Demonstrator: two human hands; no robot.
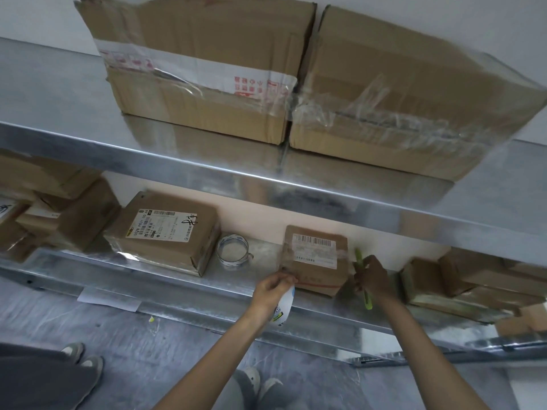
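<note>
Small brown cardboard parcel is sitting on the lower galvanised steel shelf, right of centre in the frame, close to the pale back wall. My left hand is curling its fingers at the parcel's near left corner and pinching a white curling paper label strip, which is hanging down past the shelf edge. My right hand is closing around a slim yellow-green plastic tool just beside the parcel's right side. Cutter or marker: I cannot tell which.

Handling, as judged: the parcel is looking light and fairly stiff, so one hand should be managing it. The corrugated board is giving a dry, matte grip, but the clear tape bands across the top are making slick patches. The best hold is probably across the two side walls with the thumb on the near face. That is keeping fingers off the white printed shipping label, so it is not creasing. The corners are looking slightly softened, and pressing there is risking a dent. The strip is thin and floppy, possibly sticky on one face, so it is calling for an edge pinch only.

Materials nearby: the shelf is dull, mottled zinc-grey and smooth, so boxes are likely sliding easily on it. A roll of clear tape is sitting left of the parcel, apart from it. A larger brown carton with a white label is lying further left. Two big taped cartons are filling the upper shelf at the top of the frame.
</note>
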